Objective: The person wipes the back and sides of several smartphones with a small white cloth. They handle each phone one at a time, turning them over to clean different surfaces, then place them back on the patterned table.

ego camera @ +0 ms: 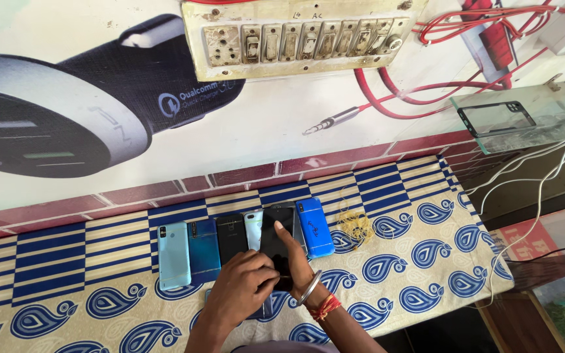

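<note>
Nearest me, both hands, left hand (240, 287) and right hand (293, 258), close their fingers around a black phone (276, 243) on the patterned cloth (426, 261).

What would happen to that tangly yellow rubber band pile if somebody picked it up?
The loose pile of thin yellow rubber bands would probably flop and dangle, since the loops look thin and limp. It likely weighs very little. Some bands might slip out, as they seem only loosely tangled.

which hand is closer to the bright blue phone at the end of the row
Right. The right hand rests on the black phone just beside the bright blue phone; the left hand sits lower and further left.
</note>
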{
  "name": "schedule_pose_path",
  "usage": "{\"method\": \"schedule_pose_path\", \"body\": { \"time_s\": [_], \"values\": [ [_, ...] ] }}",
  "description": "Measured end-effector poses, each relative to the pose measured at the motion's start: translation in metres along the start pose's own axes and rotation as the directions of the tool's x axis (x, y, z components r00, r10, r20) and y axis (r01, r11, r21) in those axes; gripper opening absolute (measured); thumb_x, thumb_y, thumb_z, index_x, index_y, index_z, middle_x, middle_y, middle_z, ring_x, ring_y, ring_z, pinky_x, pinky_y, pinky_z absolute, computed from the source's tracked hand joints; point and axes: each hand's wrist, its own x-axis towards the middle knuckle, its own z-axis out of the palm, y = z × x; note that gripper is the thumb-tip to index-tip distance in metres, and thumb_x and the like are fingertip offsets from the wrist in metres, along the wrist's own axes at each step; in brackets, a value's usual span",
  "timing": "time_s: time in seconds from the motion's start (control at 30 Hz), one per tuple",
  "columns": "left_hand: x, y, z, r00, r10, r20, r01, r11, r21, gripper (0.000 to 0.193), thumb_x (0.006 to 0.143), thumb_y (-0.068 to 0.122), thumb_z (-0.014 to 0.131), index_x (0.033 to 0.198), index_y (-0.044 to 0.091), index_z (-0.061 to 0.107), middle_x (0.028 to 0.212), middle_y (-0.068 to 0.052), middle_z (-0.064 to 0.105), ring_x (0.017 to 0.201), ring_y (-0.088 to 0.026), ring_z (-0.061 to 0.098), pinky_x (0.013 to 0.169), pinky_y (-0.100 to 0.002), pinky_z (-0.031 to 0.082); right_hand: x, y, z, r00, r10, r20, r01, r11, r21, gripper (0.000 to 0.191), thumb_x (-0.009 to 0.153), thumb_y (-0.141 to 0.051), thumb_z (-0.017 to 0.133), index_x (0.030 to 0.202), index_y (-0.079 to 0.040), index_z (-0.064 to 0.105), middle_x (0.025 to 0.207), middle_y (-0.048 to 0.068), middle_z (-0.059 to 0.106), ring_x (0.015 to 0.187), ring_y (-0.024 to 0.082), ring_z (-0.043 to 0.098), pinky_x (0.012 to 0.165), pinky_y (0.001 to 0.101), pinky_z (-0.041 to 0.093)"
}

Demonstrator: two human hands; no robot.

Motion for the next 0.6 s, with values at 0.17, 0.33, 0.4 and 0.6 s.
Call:
{"method": "schedule_pose_path", "body": {
  "time_s": [0.17,0.33,0.4,0.6],
  "values": [
    [0.002,-0.001,0.006,1.000,0.014,0.008,-0.014,0.999,0.035,0.007,0.078,0.010,0.079,0.080,0.004,0.075,0.084,-0.004,0.068,0.085,-0.022,0.063,0.079,-0.038,0.053,0.002,0.002,-0.002,0.999,0.001,-0.041,-0.004,0.998,-0.058,0.051,0.097,-0.047,0.056,0.115,-0.001,0.068,0.088,0.006,0.072,0.076,0.016,0.069,0.070,0.0296,0.058],
    [0.001,-0.002,0.011,1.000,-0.003,0.017,0.003,1.000,0.017,0.009,0.074,0.008,0.079,0.078,0.003,0.073,0.084,-0.006,0.069,0.083,-0.023,0.066,0.077,-0.039,0.054,0.002,0.004,-0.003,1.000,-0.006,-0.023,0.004,0.997,-0.078,0.053,0.097,-0.048,0.057,0.119,-0.001,0.068,0.087,0.006,0.070,0.076,0.015,0.067,0.071,0.0297,0.057],
    [0.001,-0.002,0.012,0.999,0.020,-0.026,-0.020,1.000,0.002,0.009,0.074,0.007,0.080,0.078,0.003,0.073,0.085,-0.006,0.071,0.083,-0.024,0.068,0.077,-0.039,0.056,0.004,0.005,-0.003,0.999,0.006,-0.040,-0.008,0.999,-0.050,0.052,0.098,-0.047,0.057,0.119,-0.001,0.068,0.088,0.005,0.069,0.077,0.014,0.067,0.072,0.0286,0.057],
    [0.001,0.001,0.008,0.998,-0.063,-0.030,0.058,0.989,-0.139,0.011,0.072,0.005,0.080,0.078,0.001,0.071,0.082,-0.008,0.073,0.078,-0.024,0.071,0.073,-0.038,0.058,0.007,0.006,-0.005,0.998,-0.038,-0.052,0.038,0.999,-0.012,0.051,0.097,-0.048,0.057,0.116,-0.001,0.065,0.085,0.006,0.069,0.075,0.015,0.069,0.067,0.0269,0.058]
  ]
}}
